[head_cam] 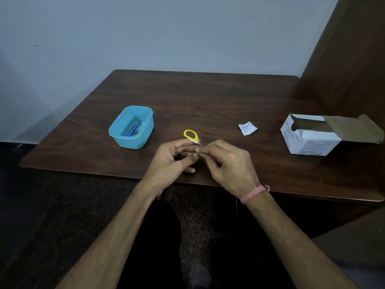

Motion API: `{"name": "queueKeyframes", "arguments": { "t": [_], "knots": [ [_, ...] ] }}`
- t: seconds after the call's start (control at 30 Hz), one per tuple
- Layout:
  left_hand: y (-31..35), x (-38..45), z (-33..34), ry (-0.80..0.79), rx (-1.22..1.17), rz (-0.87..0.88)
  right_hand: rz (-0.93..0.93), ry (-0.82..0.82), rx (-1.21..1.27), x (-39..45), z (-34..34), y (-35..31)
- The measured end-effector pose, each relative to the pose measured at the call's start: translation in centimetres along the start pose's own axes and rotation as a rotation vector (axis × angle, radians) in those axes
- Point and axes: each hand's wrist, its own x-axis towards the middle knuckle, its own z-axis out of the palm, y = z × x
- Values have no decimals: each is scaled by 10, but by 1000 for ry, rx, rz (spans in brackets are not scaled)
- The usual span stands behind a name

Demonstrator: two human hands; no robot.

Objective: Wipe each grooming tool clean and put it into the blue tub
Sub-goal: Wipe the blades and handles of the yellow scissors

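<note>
Head view: left hand grips yellow scissors, one loop standing clear above its fingers, the other hidden in the curled grip. Right hand pinches a small white wipe against the blades, just where the two hands meet. Tub sits left of the left hand, a blue tool inside. Torn wrapper and open box lie beyond the right hand, to its right.

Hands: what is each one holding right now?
Left hand: grips the yellow scissors.
Right hand: pinches a small white wipe on the scissors.
</note>
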Motion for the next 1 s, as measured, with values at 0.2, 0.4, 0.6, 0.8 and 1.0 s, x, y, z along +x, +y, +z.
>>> {"name": "queueKeyframes", "arguments": {
  "t": [0.2, 0.4, 0.6, 0.8, 1.0],
  "knots": [
    [0, 1, 1, 26, -6, -21, 46, 20, -14, 1, 1, 1],
    [0, 2, 2, 40, 4, -20, 134, 82, -24, 3, 3, 5],
    [1, 1, 2, 20, 28, -13, 157, 99, 33, 6, 5, 6],
    [3, 0, 4, 19, 41, 1, 176, 51, 87, 13, 12, 1],
    [3, 1, 5, 26, 29, -9, 233, 53, 47, 10, 12, -1]
  ]
}}
